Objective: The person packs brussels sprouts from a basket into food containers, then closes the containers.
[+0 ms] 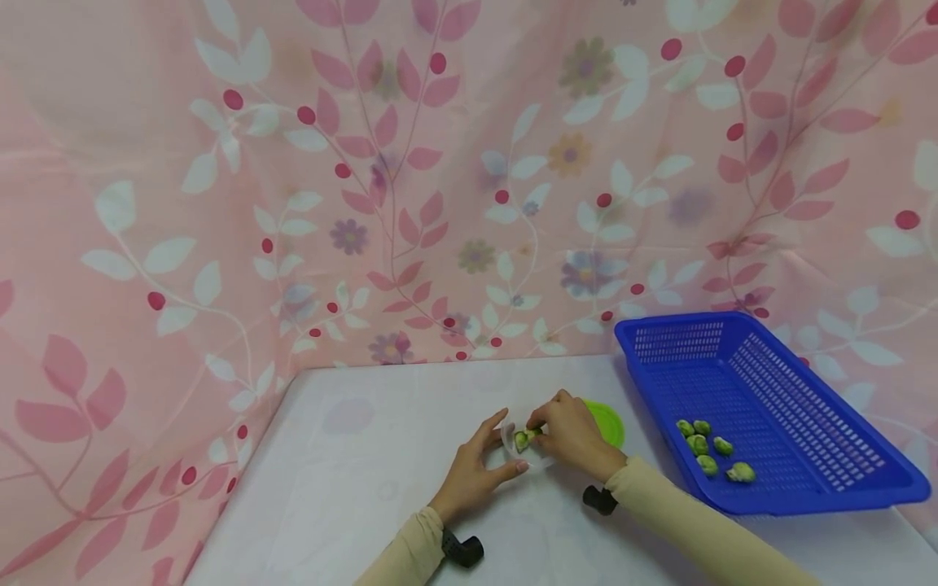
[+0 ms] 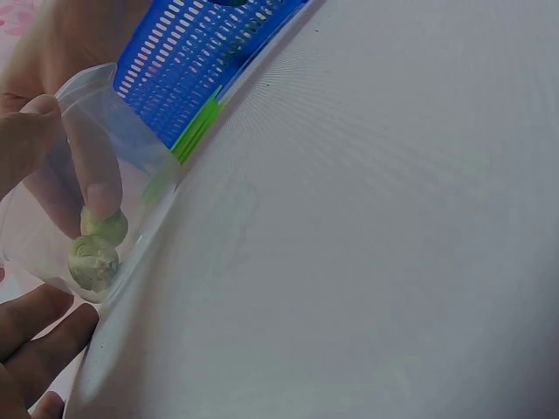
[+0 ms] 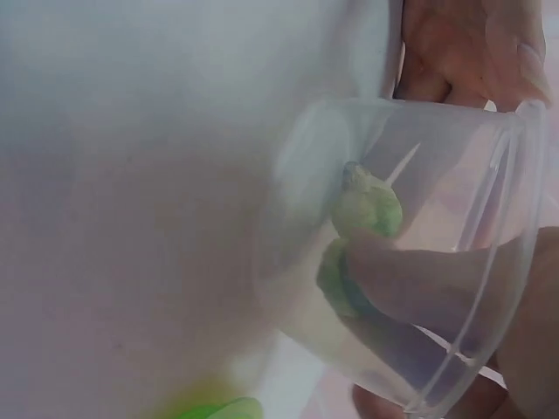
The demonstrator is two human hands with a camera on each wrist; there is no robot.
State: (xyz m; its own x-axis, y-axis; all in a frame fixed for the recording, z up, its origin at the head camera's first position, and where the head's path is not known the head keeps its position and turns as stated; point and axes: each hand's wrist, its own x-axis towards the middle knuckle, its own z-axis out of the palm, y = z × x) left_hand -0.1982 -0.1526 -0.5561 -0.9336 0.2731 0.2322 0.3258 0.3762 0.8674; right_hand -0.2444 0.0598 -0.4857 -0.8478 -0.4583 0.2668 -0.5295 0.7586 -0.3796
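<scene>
A clear plastic tub [image 1: 541, 464] stands on the white table. My left hand [image 1: 469, 480] holds it, thumb on the near side and fingers on the far side. My right hand [image 1: 575, 435] reaches into the tub, its fingertips pinching a Brussels sprout [image 3: 336, 281] close to the bottom. Beside that one, a second Brussels sprout [image 2: 93, 263] lies in the tub; the two touch in the left wrist view. Both show through the clear wall in the wrist views.
A bright green round lid [image 1: 608, 425] lies behind my right hand, partly hidden. To the right stands a blue perforated basket [image 1: 777, 415], with several Brussels sprouts [image 1: 698, 444] at its near left. A pink floral curtain [image 1: 469, 203] hangs behind the table.
</scene>
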